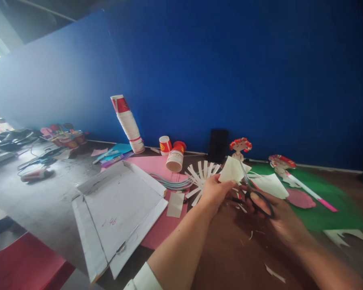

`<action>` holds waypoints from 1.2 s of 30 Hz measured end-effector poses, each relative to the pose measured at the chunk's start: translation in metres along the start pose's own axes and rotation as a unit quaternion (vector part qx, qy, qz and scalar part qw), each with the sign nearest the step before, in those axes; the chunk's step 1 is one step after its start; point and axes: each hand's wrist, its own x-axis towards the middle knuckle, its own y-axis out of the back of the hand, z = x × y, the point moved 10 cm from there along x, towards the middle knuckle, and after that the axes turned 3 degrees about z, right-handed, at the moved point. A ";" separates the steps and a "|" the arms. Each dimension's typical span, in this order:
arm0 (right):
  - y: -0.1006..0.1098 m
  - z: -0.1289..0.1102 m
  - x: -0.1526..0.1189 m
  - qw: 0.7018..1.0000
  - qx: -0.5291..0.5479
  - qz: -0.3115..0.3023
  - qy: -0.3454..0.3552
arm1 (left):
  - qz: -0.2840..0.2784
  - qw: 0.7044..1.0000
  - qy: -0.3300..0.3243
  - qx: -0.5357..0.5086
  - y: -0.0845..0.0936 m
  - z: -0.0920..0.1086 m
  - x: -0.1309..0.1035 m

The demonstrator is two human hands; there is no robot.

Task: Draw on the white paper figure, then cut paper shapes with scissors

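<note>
Pinched between the fingers of my left hand (215, 191) is a piece of cream paper (230, 170). My right hand (274, 211) grips black-handled scissors (263, 204), whose blades reach up to the right edge of that paper. Behind my left hand lies a cup cut into white spreading strips (201, 177). Just beyond the paper stands a small paper figure with a red-and-white curled top (240, 147). Right of the scissors rests another cream piece with a red edge (274, 184).
A white cardboard tray (124, 213) lies at left on pink paper (155, 235). Stacked paper cups (130, 127) lean by the blue wall (245, 72). A black phone (218, 145), pink-tipped marker (313, 192), second curled figure (282, 164) and paper scraps (274, 273) lie around.
</note>
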 end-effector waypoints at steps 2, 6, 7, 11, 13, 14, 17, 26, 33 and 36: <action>-0.001 -0.002 0.001 1.000 -0.018 -0.007 0.010 | 0.006 1.000 -0.003 -0.001 0.002 0.002 0.001; -0.002 -0.008 0.001 0.998 -0.038 -0.016 0.037 | 0.009 1.000 0.004 -0.021 0.004 0.003 0.001; -0.003 -0.009 0.000 0.998 -0.039 -0.018 0.039 | 0.010 1.000 0.003 -0.029 0.004 0.004 0.001; -0.003 -0.011 -0.001 0.999 -0.026 -0.009 0.030 | 0.013 0.998 -0.001 -0.063 0.005 0.005 0.002; -0.003 -0.010 -0.001 0.999 -0.024 -0.005 0.026 | 0.013 0.997 0.003 -0.076 0.005 0.005 0.002; -0.003 -0.009 -0.001 0.999 -0.026 -0.006 0.024 | 0.012 0.997 0.005 -0.081 0.005 0.005 0.002; -0.003 -0.007 -0.001 0.999 -0.031 -0.007 0.019 | 0.007 0.996 0.006 -0.090 0.004 0.004 0.003; -0.002 -0.001 -0.002 1.000 -0.026 0.001 0.016 | -0.001 0.995 0.001 -0.095 0.003 0.002 0.003; -0.002 -0.006 -0.001 0.999 -0.044 0.000 0.023 | 0.009 0.995 0.013 -0.096 0.005 0.002 0.002; -0.003 -0.006 -0.002 0.998 -0.055 -0.010 0.020 | 0.006 0.995 0.010 -0.102 0.005 0.002 0.003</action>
